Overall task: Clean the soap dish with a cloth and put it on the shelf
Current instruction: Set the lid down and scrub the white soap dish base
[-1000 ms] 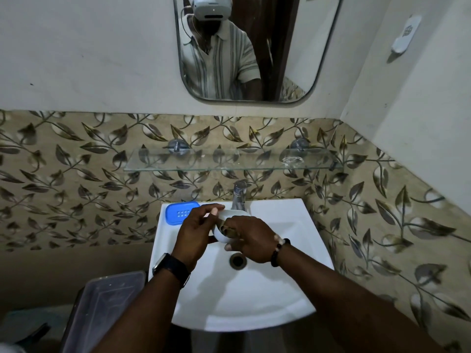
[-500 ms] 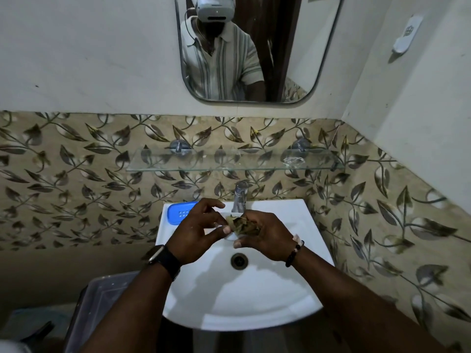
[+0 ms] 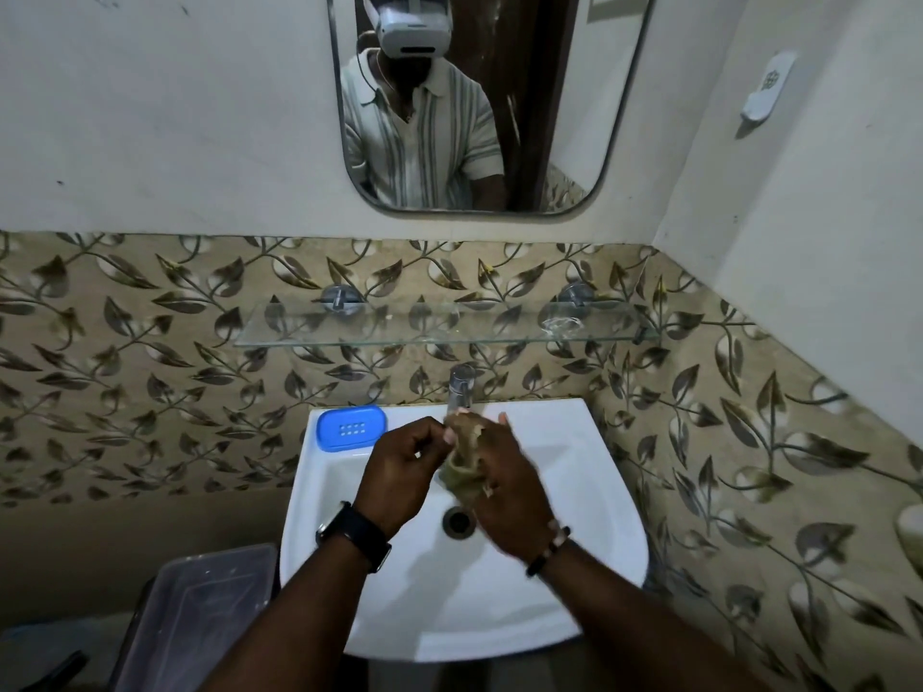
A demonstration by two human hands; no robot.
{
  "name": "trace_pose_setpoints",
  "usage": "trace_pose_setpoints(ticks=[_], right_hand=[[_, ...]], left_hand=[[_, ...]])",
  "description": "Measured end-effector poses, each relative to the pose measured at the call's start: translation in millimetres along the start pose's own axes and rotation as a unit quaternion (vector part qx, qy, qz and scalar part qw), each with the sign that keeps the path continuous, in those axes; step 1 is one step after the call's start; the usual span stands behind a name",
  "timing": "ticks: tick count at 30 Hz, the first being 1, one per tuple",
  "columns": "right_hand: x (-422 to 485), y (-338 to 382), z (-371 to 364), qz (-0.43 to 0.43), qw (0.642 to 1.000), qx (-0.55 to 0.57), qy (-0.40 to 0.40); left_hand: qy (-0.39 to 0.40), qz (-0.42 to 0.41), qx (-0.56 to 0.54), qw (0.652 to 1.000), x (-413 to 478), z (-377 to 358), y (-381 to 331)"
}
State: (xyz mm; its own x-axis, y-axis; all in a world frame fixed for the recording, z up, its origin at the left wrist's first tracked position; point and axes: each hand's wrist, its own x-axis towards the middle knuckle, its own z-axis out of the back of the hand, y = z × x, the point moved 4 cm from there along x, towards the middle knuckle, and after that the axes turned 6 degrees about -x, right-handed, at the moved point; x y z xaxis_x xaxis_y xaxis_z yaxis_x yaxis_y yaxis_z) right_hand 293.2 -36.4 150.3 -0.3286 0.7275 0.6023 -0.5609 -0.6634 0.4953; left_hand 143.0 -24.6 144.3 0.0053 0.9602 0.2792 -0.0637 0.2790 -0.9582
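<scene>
The blue soap dish [image 3: 351, 429] lies flat on the back left corner of the white sink [image 3: 564, 591]. Over the basin, just in front of the tap [image 3: 460, 387], my right hand [image 3: 504, 481] grips a bunched olive-brown cloth [image 3: 462, 457]. My left hand [image 3: 404, 472] is curled beside it, its fingertips pinching the cloth's left edge. Neither hand touches the soap dish. The glass shelf [image 3: 399, 328] hangs on the tiled wall above the tap. A white item seen in my hands earlier is out of sight.
A mirror [image 3: 474, 102] hangs above the shelf. Some clear crumpled wrap [image 3: 562, 323] lies at the shelf's right end. A translucent plastic box [image 3: 200, 611] stands on the floor left of the sink. The drain [image 3: 457, 521] sits below my hands, and the right wall is close.
Both hands rose toward the tap. The white item held between them is no longer seen, and the cloth now shows bunched in my right hand.
</scene>
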Motion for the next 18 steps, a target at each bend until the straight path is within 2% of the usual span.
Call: trace_pose_setpoints(ticks=[2,5,6,9,11,12,16,18], right_hand=[[-6.6,3.8,-8.9,0.031,0.999,-0.021,0.022],[2.7,-10.2,7.9,0.063,0.997,-0.051,0.006],[7.7,-17.9,15.6,0.044,0.998,-0.047,-0.009],[18.0,-42.4,31.8,-0.092,0.995,-0.001,-0.038],[19.5,-42.2,31.1,-0.121,0.992,0.025,-0.037],[19.5,-35.3,27.9,-0.098,0.994,0.024,-0.039],[16.4,5.0,9.5,0.087,0.995,-0.050,-0.009],[20.0,-0.8,13.3,0.115,0.989,-0.092,-0.001]], left_hand=[[0.008,0.018,-0.057,0.998,0.2,-6.5,-0.2],[0.013,0.018,-0.089,0.996,-1.5,-9.5,-3.8],[0.001,0.020,-0.106,0.994,-1.3,-7.0,-3.4],[-0.046,0.044,-0.174,0.983,2.4,-1.3,0.2],[-0.045,0.060,-0.198,0.977,3.9,-4.7,2.6],[-0.041,0.062,-0.200,0.977,4.0,-7.2,1.7],[-0.047,0.076,-0.222,0.971,2.9,-12.9,-1.6],[-0.045,0.080,-0.249,0.964,1.8,-14.8,-4.5]])
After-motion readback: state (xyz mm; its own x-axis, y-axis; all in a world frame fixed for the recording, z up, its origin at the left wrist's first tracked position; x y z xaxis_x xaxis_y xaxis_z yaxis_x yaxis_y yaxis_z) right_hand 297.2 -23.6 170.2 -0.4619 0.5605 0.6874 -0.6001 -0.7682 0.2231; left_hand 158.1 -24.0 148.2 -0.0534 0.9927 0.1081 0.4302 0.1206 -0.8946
